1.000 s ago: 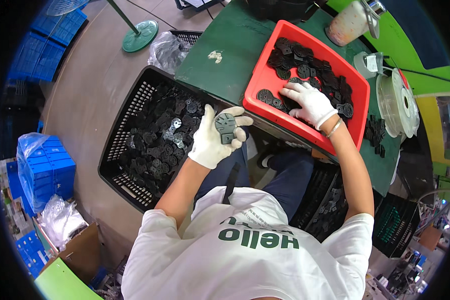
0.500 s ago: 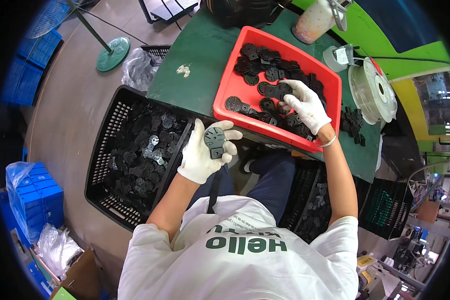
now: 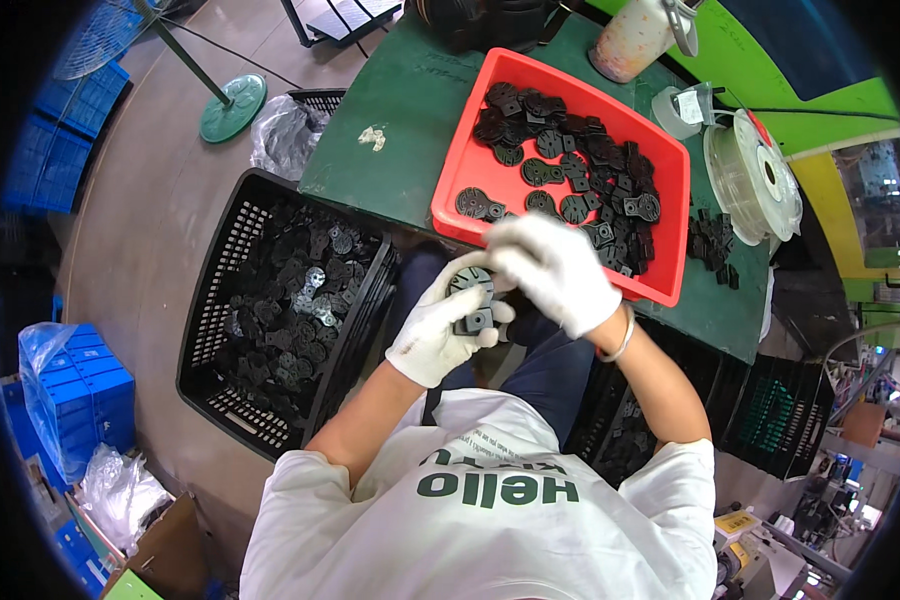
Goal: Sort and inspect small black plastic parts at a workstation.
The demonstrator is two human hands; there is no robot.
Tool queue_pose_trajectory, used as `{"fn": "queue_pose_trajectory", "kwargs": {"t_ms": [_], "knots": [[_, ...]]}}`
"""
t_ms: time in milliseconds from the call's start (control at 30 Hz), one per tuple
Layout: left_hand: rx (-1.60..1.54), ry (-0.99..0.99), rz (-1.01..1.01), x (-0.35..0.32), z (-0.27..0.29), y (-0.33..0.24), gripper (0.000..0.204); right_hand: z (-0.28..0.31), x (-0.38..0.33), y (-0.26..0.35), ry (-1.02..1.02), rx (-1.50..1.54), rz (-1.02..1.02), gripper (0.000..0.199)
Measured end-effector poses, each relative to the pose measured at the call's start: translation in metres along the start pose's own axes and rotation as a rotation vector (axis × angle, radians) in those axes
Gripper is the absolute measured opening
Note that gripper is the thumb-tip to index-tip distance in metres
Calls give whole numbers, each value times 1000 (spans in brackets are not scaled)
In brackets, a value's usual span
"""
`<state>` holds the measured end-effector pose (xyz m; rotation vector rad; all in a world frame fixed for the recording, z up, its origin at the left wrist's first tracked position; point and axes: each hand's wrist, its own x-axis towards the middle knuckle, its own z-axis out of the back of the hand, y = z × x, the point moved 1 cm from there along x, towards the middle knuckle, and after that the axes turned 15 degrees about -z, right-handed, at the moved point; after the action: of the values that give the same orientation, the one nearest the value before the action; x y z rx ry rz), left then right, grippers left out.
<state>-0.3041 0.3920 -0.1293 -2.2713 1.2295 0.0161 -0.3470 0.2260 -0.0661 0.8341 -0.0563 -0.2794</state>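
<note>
Over the lap, left hand (image 3: 438, 335), right hand (image 3: 558, 270), one black part (image 3: 470, 296), one red tray (image 3: 460, 170)

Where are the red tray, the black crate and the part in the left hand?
red tray (image 3: 460, 165), head view, bare left side of its floor.
black crate (image 3: 222, 290), head view, left wall.
black part (image 3: 473, 300), head view, its middle, held in the left hand (image 3: 440, 335).

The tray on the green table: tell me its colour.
The tray is bright red, holding dark grey-black parts; it shows in the head view.
</note>
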Motion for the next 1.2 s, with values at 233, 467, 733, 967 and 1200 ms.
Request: {"fn": "queue_pose_trajectory", "kwargs": {"t_ms": [233,467,733,967,1200], "knots": [[-37,-1,27,-3,10,10,36,-1,81,-53,187,-472,-291,45],[-49,-33,5,-3,9,10,33,-21,91,-49,314,-369,-321,36],[-55,-71,-54,-1,9,10,28,16,68,-41,52,550,-570,29],[-99,-15,-259,-1,1,5,31,-5,-21,20,-289,-431,285,16],[-8,16,-224,-2,8,3,32,-31,-54,-4,-362,-447,243,36]]}}
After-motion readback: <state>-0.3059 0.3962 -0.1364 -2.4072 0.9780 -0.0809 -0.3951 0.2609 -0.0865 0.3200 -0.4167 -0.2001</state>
